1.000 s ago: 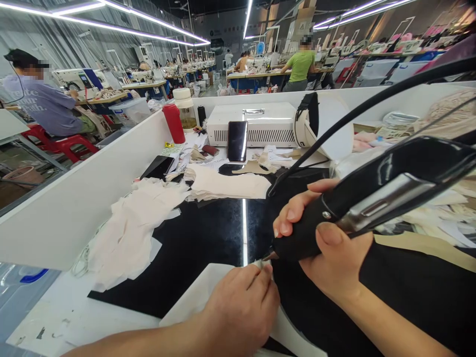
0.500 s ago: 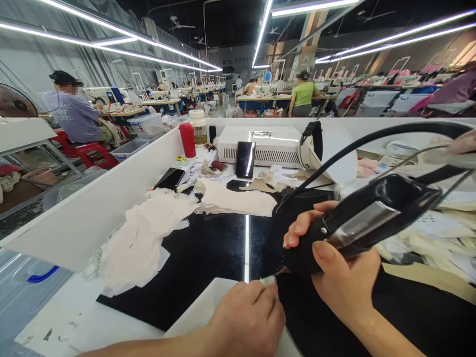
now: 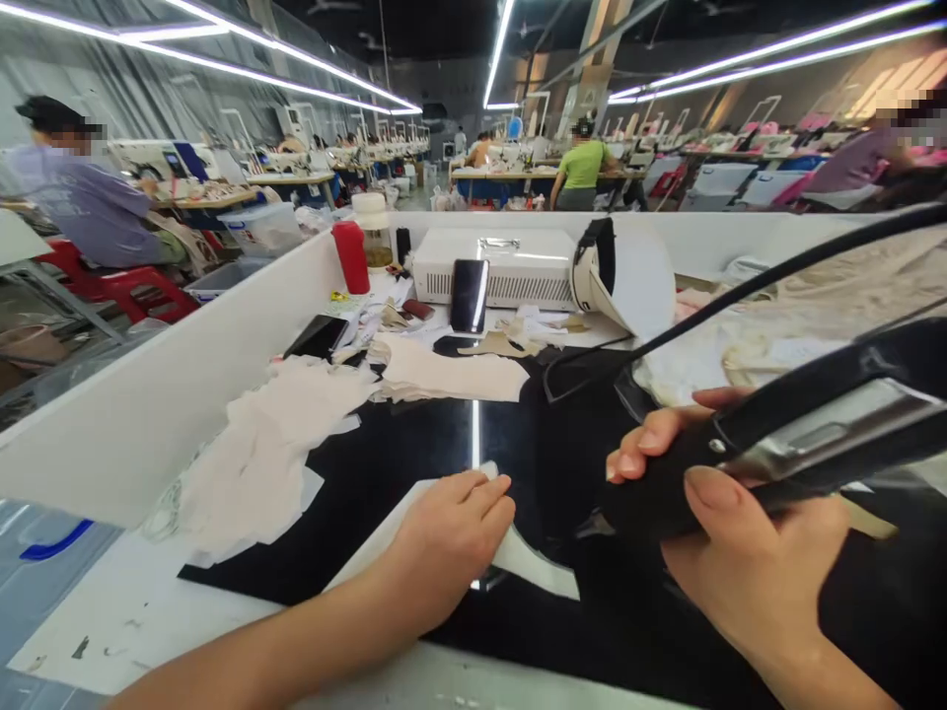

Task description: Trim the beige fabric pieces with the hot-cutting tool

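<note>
My left hand [image 3: 459,528] is closed on a pale fabric piece [image 3: 539,567] that lies on the black glossy board [image 3: 385,503]. A bit of the cloth pokes out past the fingertips, and the curved edge shows to their right. In my right hand [image 3: 762,567] is a black corded hand tool [image 3: 829,444] with a silver metal plate on its side. Fingers and thumb wrap round its front end. The tool's dark tip points down-left and is blurred, apart from the cloth. A stack of cut pale pieces [image 3: 451,370] lies beyond my hands.
A larger pale fabric pile [image 3: 258,449] lies on the left. Farther back stand a vented white box [image 3: 510,261], a phone [image 3: 469,296], a red bottle [image 3: 350,258] and a white visor [image 3: 628,281]. The tool's black cable [image 3: 732,291] arches on the right. Low white walls edge the table.
My right hand has moved the tool right, away from the cloth. My left hand has moved forward and slightly left with the pale piece. The view has also shifted.
</note>
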Demonstrator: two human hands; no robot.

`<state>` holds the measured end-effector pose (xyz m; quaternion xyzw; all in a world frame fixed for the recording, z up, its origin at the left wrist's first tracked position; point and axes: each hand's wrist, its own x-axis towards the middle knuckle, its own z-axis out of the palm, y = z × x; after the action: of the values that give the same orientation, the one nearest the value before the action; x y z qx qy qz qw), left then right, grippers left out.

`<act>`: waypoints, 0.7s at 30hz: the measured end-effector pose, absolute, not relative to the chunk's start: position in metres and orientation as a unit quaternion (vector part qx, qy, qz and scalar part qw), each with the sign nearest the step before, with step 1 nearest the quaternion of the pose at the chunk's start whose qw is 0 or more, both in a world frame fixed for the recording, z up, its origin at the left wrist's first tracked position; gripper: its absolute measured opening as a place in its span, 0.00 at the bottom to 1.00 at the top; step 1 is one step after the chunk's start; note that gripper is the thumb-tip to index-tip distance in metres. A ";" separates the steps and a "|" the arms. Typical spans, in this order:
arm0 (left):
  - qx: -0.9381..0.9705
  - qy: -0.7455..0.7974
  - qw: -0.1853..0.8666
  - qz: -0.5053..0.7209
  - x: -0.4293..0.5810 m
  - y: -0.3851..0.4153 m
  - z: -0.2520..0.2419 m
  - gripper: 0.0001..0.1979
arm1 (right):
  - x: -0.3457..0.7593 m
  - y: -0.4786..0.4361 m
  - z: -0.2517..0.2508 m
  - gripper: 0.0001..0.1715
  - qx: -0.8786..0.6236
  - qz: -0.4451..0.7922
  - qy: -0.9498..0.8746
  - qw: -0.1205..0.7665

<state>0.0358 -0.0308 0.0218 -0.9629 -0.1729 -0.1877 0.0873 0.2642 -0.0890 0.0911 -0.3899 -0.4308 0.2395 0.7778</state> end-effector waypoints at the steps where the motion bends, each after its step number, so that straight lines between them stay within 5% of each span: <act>1: -0.964 -0.159 0.071 -0.202 0.036 -0.033 0.024 0.13 | 0.264 -0.093 0.093 0.28 -0.389 0.243 -0.427 0.780; 6: -0.968 -0.082 -0.019 -0.237 0.040 -0.047 0.029 0.12 | 0.263 -0.110 0.096 0.27 -0.379 0.261 -0.421 0.781; 21: -0.975 -0.098 -0.081 -0.183 0.053 -0.052 0.017 0.09 | 0.247 -0.126 0.088 0.26 -0.342 0.299 -0.437 0.776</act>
<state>0.0527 -0.0520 0.0174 -0.9748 -0.0981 -0.1831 -0.0811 0.2475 -0.1255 0.0877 -0.3415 -0.4374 0.2994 0.7762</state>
